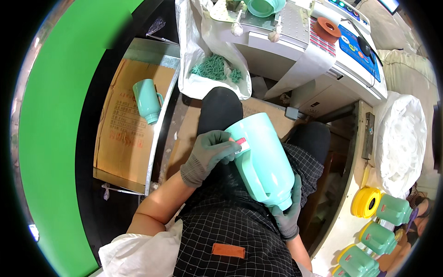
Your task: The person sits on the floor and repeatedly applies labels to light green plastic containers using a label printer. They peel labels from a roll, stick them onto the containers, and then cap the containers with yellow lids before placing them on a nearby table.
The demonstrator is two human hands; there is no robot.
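Note:
A glossy mint-green thermos jug shell [265, 154] lies tilted across my lap, its wide end pointing away and its narrow neck toward me. My right hand [290, 213], in a grey glove, is wrapped round the neck end and supports it from below. Also gloved, my left hand [212, 152] pinches a small red-and-white label [241, 144] against the wall just above the handle [251, 175]. Whether the label is fully stuck down, I cannot tell.
Left, a cardboard-lined metal tray [122, 124] holds another mint-green jug shell [147, 101]. Ahead are a white bag [189, 69] of green pieces and a machine [295, 27] with a label strip [318, 44]. Right are a white bag [400, 143] and several yellow-rimmed jugs [380, 237].

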